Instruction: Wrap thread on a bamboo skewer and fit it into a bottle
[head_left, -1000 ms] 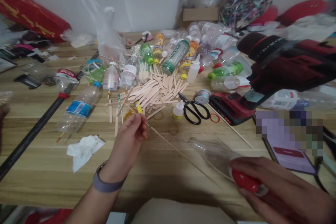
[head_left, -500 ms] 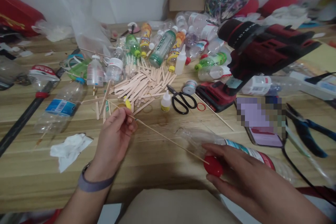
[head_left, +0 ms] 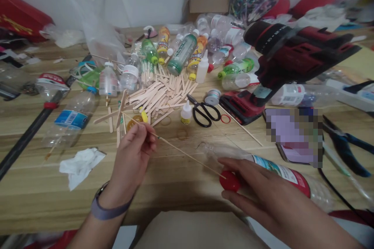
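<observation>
Between the fingertips of my left hand (head_left: pixel 138 144) is a thin wooden skewer (head_left: pixel 187 152), slanting down to the right. A small green mark shows on the skewer near my fingers. Its lower right end meets a small, shiny red rounded piece (head_left: pixel 229 181). My right hand (head_left: pixel 257 192) is closed round that piece, thumb below and fingers above. Whether it is a bottle cap I cannot tell. Behind my right hand a clear plastic bottle (head_left: pixel 280 167) lies on its side, partly hidden. A yellow piece (head_left: pixel 144 116) lies just beyond my left fingers.
Craft sticks (head_left: pixel 159 93) are heaped ahead, with plastic bottles (head_left: pixel 182 54) behind them. Black scissors (head_left: pixel 204 113), a small glue bottle (head_left: pixel 186 113) and a red cordless drill (head_left: pixel 280 62) stand or lie nearby. At right are a phone (head_left: pixel 292 140) and pliers (head_left: pixel 344 144); a crumpled tissue (head_left: pixel 80 165) lies left.
My right hand and the red piece have shifted slightly left and up. My left hand has moved a little right and down, still pinching the skewer. The whole view has shifted slightly.
</observation>
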`<state>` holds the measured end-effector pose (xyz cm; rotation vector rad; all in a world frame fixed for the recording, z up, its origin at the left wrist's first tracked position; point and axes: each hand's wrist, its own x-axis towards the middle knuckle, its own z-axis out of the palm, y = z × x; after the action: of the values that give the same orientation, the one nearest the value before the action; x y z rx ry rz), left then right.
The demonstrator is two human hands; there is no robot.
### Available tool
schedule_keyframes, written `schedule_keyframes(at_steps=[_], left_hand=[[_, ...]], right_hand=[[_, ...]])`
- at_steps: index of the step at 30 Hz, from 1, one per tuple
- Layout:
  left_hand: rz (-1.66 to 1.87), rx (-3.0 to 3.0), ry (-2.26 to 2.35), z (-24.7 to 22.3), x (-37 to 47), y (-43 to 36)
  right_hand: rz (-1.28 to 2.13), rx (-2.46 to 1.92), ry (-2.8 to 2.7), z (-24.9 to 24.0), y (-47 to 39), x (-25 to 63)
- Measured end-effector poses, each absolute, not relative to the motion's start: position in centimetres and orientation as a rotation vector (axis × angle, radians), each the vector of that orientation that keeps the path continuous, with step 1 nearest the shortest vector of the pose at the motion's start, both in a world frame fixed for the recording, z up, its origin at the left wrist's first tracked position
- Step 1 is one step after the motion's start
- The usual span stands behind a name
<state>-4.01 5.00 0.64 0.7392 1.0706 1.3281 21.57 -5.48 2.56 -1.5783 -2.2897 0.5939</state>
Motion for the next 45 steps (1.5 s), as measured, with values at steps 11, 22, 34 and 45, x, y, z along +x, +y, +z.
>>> schedule_keyframes(at_steps=[11,22,34,45], left_hand=[[1.229,0.784,1.084,1.1,-3.3,3.2],[1.051,0.815,0.997,0.2,-1.7,1.6],[0.977,0.899,0.926,-0.7,-1.4,0.9],[0.946,1.054,1.009,0.2,-1.2,0.8]], right_hand=[[0.552,-1.546,-2.212,1.6,-4.5,20.2],[0.532,-1.436,-2.062,0.7,-2.6,16.9],[0.583,-1.424,-1.92,-0.6,-2.6,16.0],[0.642,-1.456,-1.886,-0.8,-2.7,15.8]])
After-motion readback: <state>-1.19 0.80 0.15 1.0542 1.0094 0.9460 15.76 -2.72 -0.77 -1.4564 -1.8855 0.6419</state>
